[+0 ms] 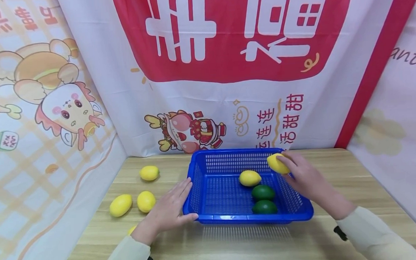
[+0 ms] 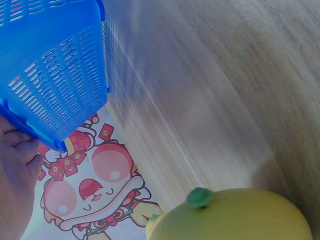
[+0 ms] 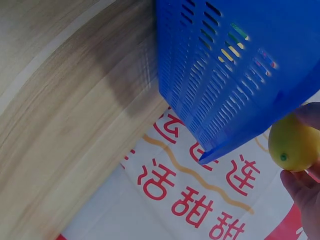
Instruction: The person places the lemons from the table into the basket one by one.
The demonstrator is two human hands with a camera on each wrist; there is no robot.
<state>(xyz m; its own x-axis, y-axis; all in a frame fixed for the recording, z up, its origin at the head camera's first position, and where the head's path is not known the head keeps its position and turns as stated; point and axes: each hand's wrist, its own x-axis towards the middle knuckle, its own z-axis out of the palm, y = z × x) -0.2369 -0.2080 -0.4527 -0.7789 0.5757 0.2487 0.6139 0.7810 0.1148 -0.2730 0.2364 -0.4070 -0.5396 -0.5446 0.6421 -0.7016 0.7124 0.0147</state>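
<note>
A blue plastic basket [image 1: 219, 201] with slotted walls sits on the wooden table. My left hand [image 1: 171, 206] rests on its left rim, fingers laid along the edge and thumb at the front corner. Above the basket's right rear corner, my right hand [image 1: 305, 175] pinches a yellow lemon [image 1: 277, 164] between thumb and fingers; the right wrist view shows this lemon [image 3: 292, 145] beside the rim. Inside the basket, toward the right, lie another lemon [image 1: 250, 178] and two dark green fruits [image 1: 263, 192] shaped like lemons or limes.
Left of the basket, several lemons [image 1: 121, 205] lie on the table [image 1: 186, 250], one partly hidden by my left forearm. In the left wrist view a lemon [image 2: 235, 215] looms close. Printed cloths [image 1: 93, 73] hang behind and at both sides.
</note>
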